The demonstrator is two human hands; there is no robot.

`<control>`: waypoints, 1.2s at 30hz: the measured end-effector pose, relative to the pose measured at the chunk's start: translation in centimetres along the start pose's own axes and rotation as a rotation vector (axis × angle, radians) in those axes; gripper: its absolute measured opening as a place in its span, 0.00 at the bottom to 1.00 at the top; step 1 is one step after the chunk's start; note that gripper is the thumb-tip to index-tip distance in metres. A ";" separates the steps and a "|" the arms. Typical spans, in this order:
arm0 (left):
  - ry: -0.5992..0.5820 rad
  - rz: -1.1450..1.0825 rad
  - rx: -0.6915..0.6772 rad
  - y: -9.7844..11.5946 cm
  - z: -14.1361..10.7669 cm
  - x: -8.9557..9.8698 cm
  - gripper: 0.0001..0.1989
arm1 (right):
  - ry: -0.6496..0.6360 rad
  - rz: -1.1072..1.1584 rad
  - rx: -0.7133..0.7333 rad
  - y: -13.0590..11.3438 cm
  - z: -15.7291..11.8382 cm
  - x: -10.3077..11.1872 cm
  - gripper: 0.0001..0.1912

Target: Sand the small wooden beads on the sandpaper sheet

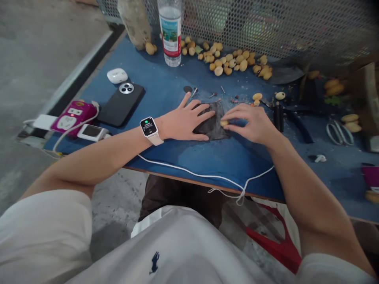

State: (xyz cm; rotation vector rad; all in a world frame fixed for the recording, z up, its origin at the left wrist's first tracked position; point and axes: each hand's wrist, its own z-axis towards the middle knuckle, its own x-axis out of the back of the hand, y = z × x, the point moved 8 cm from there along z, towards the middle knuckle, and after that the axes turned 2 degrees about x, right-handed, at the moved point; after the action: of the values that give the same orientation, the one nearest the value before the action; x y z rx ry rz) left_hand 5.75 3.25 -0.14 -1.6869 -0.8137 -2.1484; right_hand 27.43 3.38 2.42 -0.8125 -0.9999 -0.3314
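Note:
My left hand [185,121] lies flat with its fingers spread, resting on the edge of a dark abrasive pad [211,124]. My right hand [248,124] pinches a small yellow oval seed [224,123] between its fingertips, holding it on the pad. Both hands sit close together over the blue tabletop [166,154]. A few similar seeds [257,96] lie just beyond my right hand. A larger heap of yellow seeds [227,59] lies farther back. A smartwatch [149,128] is on my left wrist.
Behind the pad are small metal bits [194,92]. A black phone [121,104], earbud case [117,75], pink power socket [72,117] and water bottle [169,33] stand to the left and back. Scissors [339,132] lie right, before a metal mesh [266,23]. A white cable [207,176] crosses the table's front.

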 end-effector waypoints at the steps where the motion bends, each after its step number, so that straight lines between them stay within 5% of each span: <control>1: 0.004 -0.004 0.001 0.0 0.0 0.0 0.49 | 0.038 -0.020 -0.013 0.6 0.2 -0.1 0.10; 7: -0.020 -0.009 0.008 -0.3 0.0 -0.1 0.50 | 0.152 -0.060 -0.055 2.2 0.8 -0.2 0.11; 15: -0.077 -0.021 0.021 -0.4 -0.1 0.0 0.51 | -0.003 0.043 -0.033 1.3 -0.6 1.1 0.11; 23: -0.032 -0.040 0.016 -0.3 0.0 0.2 0.53 | 0.146 -0.051 -0.080 2.8 2.1 -0.9 0.13; 30: -0.007 -0.065 0.003 -0.5 -0.2 0.4 0.56 | -0.101 0.113 -0.015 0.5 0.0 0.3 0.10; 36: -0.033 -0.107 0.001 -1.2 0.1 0.1 0.63 | 0.133 0.047 -0.061 2.2 1.8 -0.4 0.11</control>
State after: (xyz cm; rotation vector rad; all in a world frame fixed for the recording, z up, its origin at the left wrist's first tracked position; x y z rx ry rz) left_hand 5.12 4.24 -0.31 -1.7186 -0.9339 -2.1941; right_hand 27.39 6.18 1.59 -0.8568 -0.8490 -0.3720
